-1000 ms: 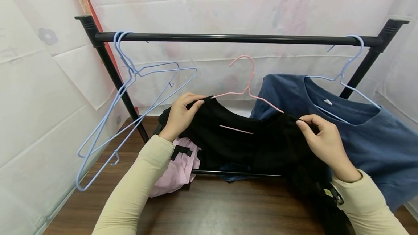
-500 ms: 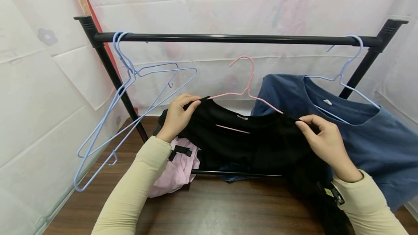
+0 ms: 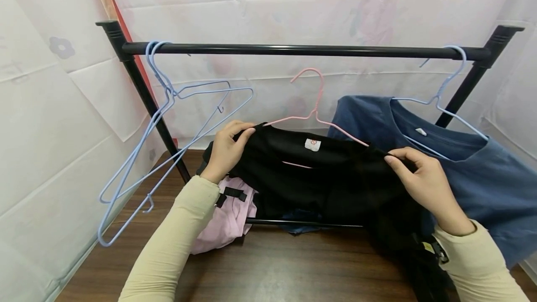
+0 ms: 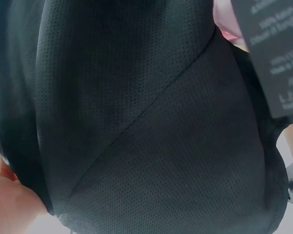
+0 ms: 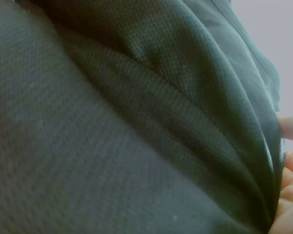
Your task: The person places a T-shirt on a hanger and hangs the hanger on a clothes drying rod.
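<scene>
Between my two hands a black shirt [image 3: 293,190] is spread out on a pink wire hanger [image 3: 317,101]. The hanger's hook stands free below the rack's bar, and its arms run into the shirt's neck opening. A white label [image 3: 312,144] shows inside the collar. My left hand [image 3: 226,149] pinches the shirt's left shoulder between thumb and fingers. At the other shoulder, my right hand [image 3: 423,183] pinches the fabric the same way. Dark mesh cloth [image 4: 161,136] fills the left wrist view, with a printed tag [image 4: 276,53] at its edge. Similar cloth [image 5: 136,146] covers most of the right wrist view.
A black rack bar [image 3: 272,49] spans the back. Blue wire hangers [image 3: 168,92] hang at its left end. A blue shirt [image 3: 377,115] hangs on a blue hanger [image 3: 440,90] at its right. A pink garment [image 3: 228,223] lies low on the left, above the brown wooden surface [image 3: 293,264].
The collar has opened out, bringing the white label into full view. The pink hanger has shifted slightly left and up. My left hand has moved slightly left, and my right hand slightly right.
</scene>
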{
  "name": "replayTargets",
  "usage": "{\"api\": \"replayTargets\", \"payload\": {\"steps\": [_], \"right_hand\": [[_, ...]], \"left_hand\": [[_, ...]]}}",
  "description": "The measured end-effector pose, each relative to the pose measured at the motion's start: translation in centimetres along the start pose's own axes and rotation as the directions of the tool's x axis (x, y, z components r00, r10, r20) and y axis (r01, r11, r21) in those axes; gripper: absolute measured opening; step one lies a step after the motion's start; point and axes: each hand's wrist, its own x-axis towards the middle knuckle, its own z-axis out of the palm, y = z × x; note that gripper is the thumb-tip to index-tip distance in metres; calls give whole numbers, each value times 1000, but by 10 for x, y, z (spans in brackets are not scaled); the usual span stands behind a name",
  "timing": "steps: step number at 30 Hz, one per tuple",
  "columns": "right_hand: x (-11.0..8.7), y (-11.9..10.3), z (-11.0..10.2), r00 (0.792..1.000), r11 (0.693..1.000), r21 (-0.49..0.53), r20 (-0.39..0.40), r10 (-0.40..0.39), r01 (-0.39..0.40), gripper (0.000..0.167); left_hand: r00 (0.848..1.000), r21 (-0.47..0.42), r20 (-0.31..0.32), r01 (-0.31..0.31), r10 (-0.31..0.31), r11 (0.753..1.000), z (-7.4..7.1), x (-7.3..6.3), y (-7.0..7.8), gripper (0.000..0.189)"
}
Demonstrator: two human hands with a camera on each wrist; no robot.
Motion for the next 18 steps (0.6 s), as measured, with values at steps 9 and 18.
{"api": "replayTargets", "payload": {"steps": [9,18], "right_hand": [[-1,3,-5,999,1000,-17,35,-20,20,6],[-1,3,-6,998,998,-20,-18,-61,61,4]], "left_hand": [[1000,0,-14,-22,22,1000,0,-1,-2,21],[1000,-6,20,10,-10,1000,-2,-2,0,22]]}}
